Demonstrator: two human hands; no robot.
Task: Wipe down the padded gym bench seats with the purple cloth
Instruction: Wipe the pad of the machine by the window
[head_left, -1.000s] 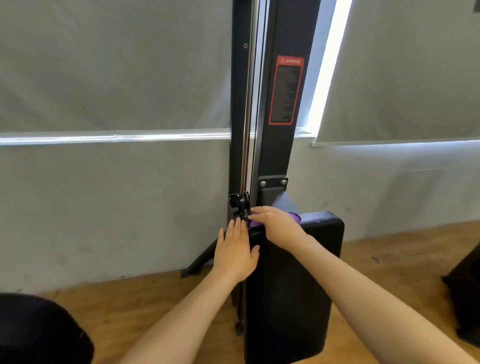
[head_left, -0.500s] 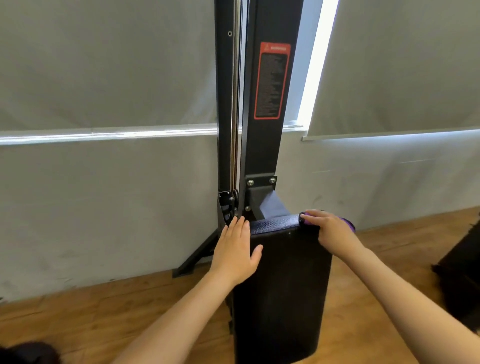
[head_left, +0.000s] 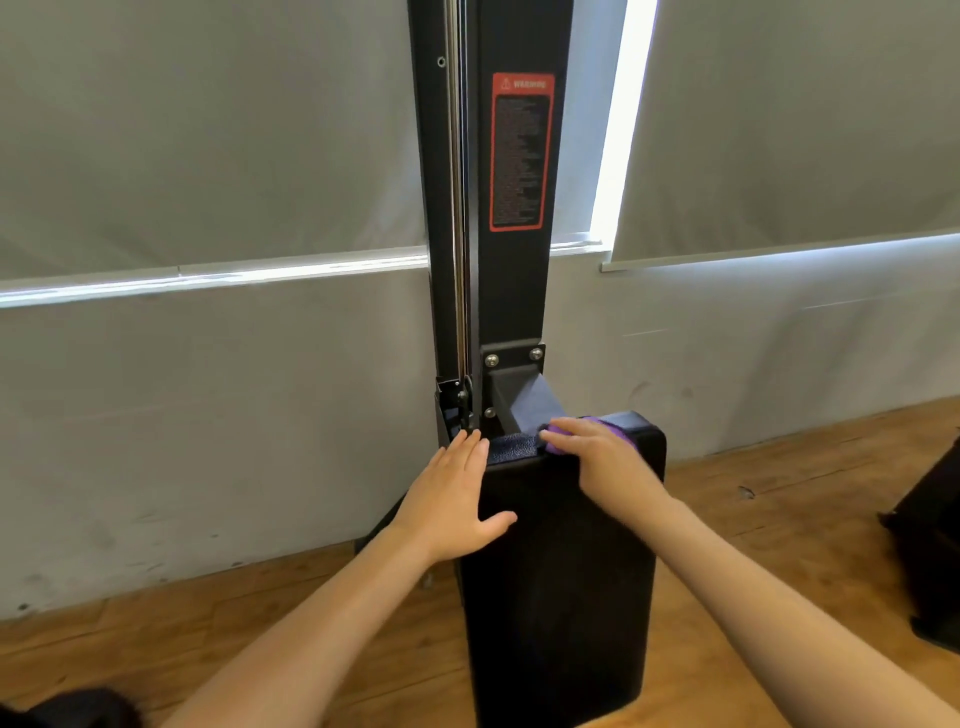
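A person's right hand presses the cloth onto the top edge of the pad, just below the post, having swept back from the pad's far corner half a second ago. The return stroke suggests this edge is nearly covered, the pad's broad face likely next. The cloth lies bunched under curled fingers, purple showing beyond them. The left hand lies flat, fingers together, steadying the pad's other corner.
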